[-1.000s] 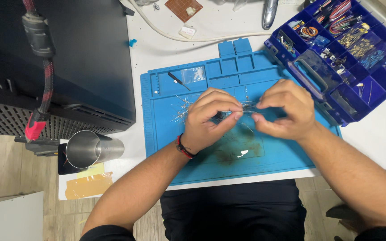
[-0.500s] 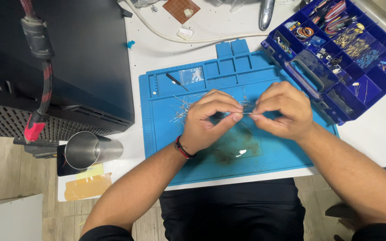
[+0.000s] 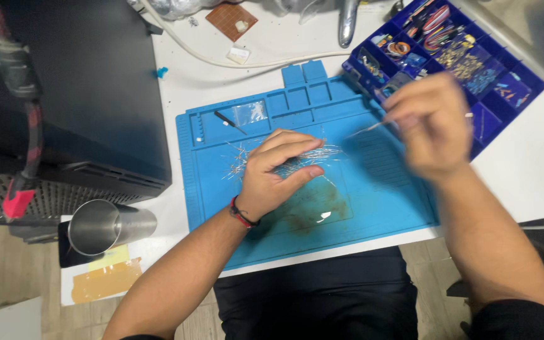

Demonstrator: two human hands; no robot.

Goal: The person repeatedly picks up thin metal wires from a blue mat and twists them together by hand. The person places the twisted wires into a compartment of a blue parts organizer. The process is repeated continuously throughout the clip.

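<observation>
I see my right hand (image 3: pixel 432 123) has pulled one thin wire (image 3: pixel 368 129) away, pinched, toward the upper right, while my left hand (image 3: pixel 278 170) presses the wire bundle (image 3: pixel 297 157) to the blue mat (image 3: pixel 373 189).

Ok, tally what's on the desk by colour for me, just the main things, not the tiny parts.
Blue: 2, the work mat and the parts organizer box.
Silver: 2, the metal cup and the bundle of thin wires under the left hand.
Black: 1, the large case.
Brown: 1, the small circuit board.
Total: 6.
</observation>
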